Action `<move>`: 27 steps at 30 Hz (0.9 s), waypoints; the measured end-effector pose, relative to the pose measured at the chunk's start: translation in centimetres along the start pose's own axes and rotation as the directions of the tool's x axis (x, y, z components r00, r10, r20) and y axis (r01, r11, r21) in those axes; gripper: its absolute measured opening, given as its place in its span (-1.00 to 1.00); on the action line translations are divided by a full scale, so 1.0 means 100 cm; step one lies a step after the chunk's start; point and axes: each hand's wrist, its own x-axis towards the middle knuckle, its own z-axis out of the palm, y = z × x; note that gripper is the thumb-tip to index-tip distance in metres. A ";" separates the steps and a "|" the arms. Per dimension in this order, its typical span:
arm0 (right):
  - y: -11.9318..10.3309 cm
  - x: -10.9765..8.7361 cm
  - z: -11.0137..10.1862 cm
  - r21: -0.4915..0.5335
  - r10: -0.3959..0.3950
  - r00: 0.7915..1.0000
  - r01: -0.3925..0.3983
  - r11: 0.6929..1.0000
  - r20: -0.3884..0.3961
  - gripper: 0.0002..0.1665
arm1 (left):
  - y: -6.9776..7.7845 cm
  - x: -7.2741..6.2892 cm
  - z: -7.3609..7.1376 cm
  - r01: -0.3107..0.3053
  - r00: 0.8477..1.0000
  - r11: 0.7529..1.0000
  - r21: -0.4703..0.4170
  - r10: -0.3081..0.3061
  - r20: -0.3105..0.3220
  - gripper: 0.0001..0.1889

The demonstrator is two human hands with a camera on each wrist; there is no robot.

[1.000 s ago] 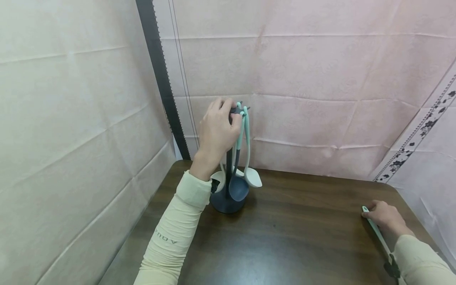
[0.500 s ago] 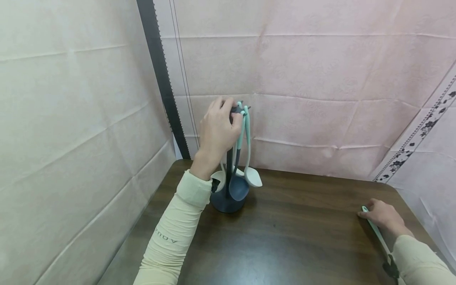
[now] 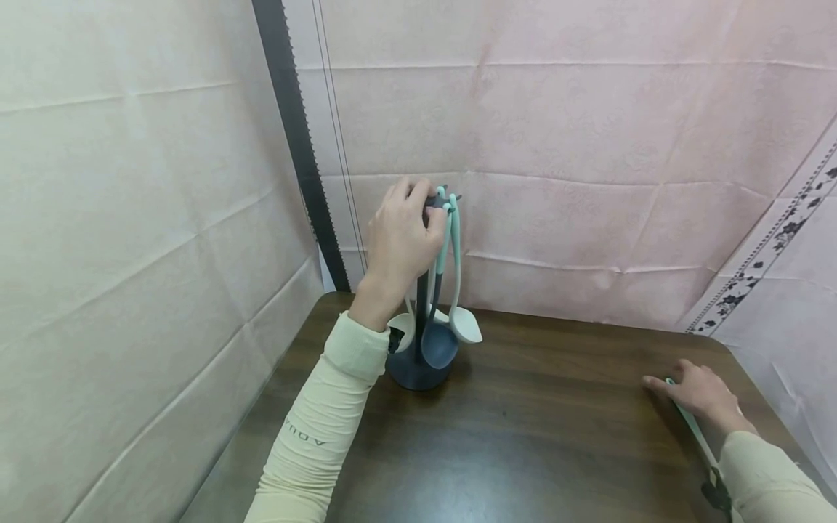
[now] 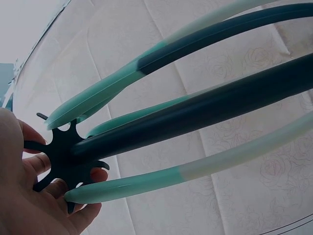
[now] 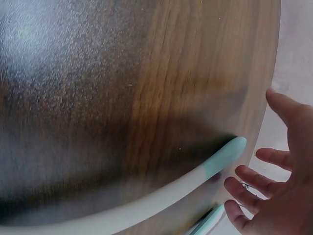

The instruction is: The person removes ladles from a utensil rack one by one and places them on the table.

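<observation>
My left hand [image 3: 402, 232] grips the hooked top of a dark utensil stand [image 3: 417, 376]; in the left wrist view fingers curl around its hook wheel [image 4: 61, 149]. From the hooks hang several mint-handled utensils, among them a dark blue ladle [image 3: 439, 349] and a white, spoon-like one [image 3: 466, 325]. At the table's right side, my right hand [image 3: 705, 396] hovers with spread fingers by a mint-and-white utensil handle [image 3: 694, 430]. Nothing is held there. The right wrist view shows that handle [image 5: 161, 201] and a second mint-edged piece [image 5: 209, 223]; their heads are out of sight.
The brown wooden table [image 3: 556, 428] has rounded far corners. Light cloth [image 3: 556, 145] hangs behind it, and another cloth wall [image 3: 150, 254] stands on the left. The stand is near the table's far left part.
My right hand has let go of the utensil handle; its thumb and fingers have spread apart and it has shifted slightly up and left. The left hand stays on the stand.
</observation>
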 end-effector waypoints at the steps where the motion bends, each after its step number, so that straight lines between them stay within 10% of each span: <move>1: -0.001 0.000 0.000 -0.004 -0.003 1.000 0.003 1.000 -0.009 0.26 | 0.000 0.000 0.000 0.001 1.000 1.000 0.000 -0.001 0.001 -0.68; 27: -0.023 0.003 0.018 0.007 -0.048 0.994 0.049 0.999 -0.094 0.31 | 0.000 0.000 0.001 -0.002 1.000 1.000 -0.003 0.002 -0.010 -0.68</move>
